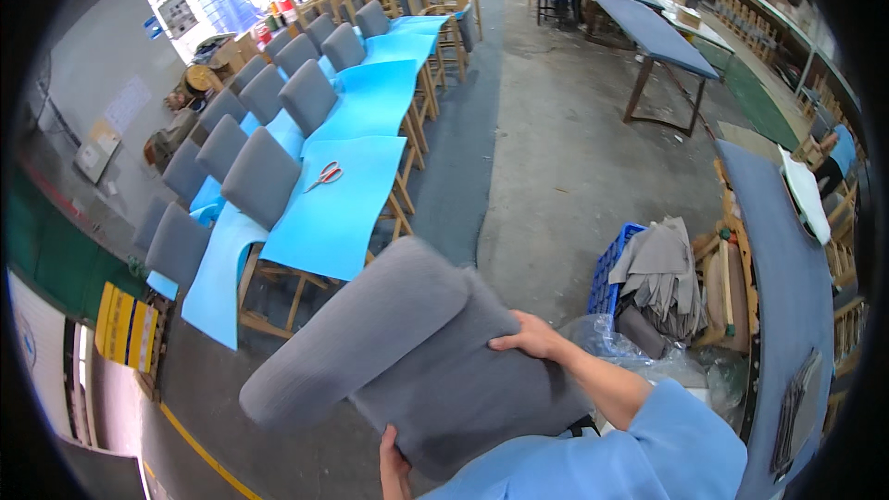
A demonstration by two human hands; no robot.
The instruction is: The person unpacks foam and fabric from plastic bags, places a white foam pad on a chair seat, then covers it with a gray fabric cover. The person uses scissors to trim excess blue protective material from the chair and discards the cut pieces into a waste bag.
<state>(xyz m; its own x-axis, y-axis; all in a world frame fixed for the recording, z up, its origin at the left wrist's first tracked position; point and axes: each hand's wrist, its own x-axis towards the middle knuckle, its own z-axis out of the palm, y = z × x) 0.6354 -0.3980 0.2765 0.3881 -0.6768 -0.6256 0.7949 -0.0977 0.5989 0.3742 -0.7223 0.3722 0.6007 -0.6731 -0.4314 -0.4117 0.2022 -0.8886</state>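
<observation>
I hold a grey fabric-covered chair cushion in front of my body, tilted. It has a flat padded panel and a thick rounded section along its far left side. My right hand grips the panel's right edge, thumb on top and the other fingers out of sight beneath. Low down, my left hand clasps the near left edge, partly cut off by the frame's bottom. Ahead to the left stand rows of chairs with grey backs and light blue sheets over their seats. Red-handled scissors lie on the nearest sheet.
To the right, a blue crate stands beside a pile of grey fabric pieces and clear plastic. A long blue-topped table runs along the right. Another table stands farther off. People work in the background.
</observation>
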